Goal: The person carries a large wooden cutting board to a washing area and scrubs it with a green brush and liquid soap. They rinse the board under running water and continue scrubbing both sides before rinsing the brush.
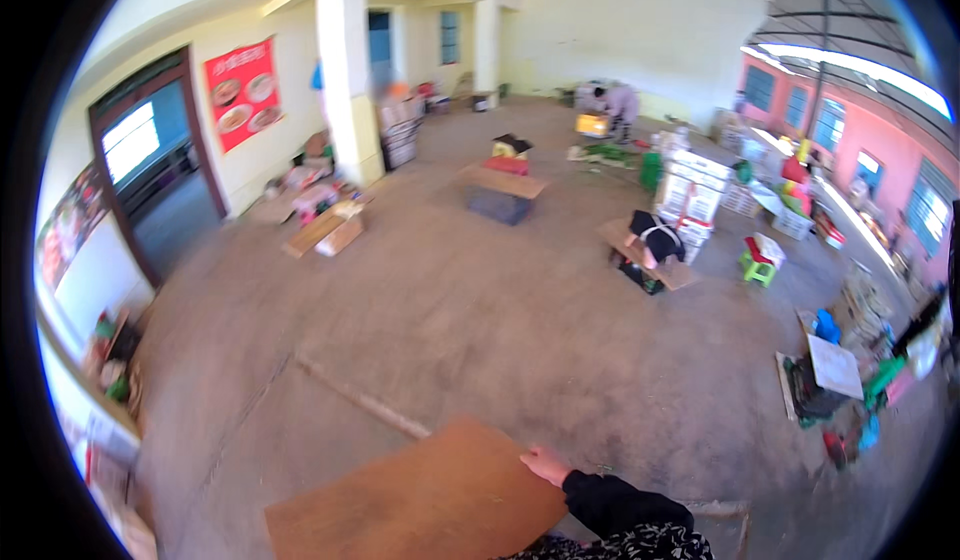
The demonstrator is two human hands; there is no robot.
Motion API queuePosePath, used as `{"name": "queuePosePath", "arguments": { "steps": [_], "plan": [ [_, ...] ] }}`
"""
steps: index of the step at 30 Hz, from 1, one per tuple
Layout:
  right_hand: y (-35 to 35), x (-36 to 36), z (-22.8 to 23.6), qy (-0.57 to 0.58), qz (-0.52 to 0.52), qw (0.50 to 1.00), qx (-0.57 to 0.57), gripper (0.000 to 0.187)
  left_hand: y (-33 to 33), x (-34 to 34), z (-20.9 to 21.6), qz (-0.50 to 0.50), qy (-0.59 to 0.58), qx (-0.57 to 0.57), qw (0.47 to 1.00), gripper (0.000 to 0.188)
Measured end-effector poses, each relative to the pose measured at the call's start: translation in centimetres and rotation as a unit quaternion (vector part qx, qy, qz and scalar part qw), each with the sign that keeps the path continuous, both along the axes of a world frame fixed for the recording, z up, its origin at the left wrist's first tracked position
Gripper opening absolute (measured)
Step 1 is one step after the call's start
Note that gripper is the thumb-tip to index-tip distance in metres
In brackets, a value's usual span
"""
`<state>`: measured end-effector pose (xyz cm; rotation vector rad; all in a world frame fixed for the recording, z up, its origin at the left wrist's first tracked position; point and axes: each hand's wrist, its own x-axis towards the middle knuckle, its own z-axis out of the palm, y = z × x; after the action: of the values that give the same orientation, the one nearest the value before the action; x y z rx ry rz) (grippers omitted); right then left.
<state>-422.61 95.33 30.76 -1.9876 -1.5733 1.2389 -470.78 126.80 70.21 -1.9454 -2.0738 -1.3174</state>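
Note:
A flat brown board (430, 505), plain and roughly rectangular, spreads across the lower middle of the head view. My right hand (545, 465) is closed on its right edge, with a dark sleeve behind the wrist. The fingertips are partly hidden by the board. Of my left hand nothing shows. Patterned black-and-white cloth (640, 543) lies at the bottom edge, just right of the board.
Ahead, a low brown-topped stand (500, 182) is on the concrete floor. To the right are a small table (672, 272), stacked white crates (692, 182), a green stool (758, 272) and a white-topped box (835, 365). A person bends over far back. A pillar (345, 80) rises left.

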Motion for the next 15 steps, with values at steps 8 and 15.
{"name": "queuePosePath", "arguments": {
  "steps": [8, 15],
  "plan": [
    [-3.5, -7.0, 4.4, -0.067, -0.347, 0.935, -0.003, 0.043, 18.0, -7.9, -1.5, -0.089, 0.056, -0.074, 0.992, 0.020],
    [0.0, -22.1, 2.9, -0.086, -0.393, 0.915, -0.031, 0.045, 24.1, -11.0, -10.6, -0.244, -0.046, -0.131, 0.960, 0.021]
  ]
}}
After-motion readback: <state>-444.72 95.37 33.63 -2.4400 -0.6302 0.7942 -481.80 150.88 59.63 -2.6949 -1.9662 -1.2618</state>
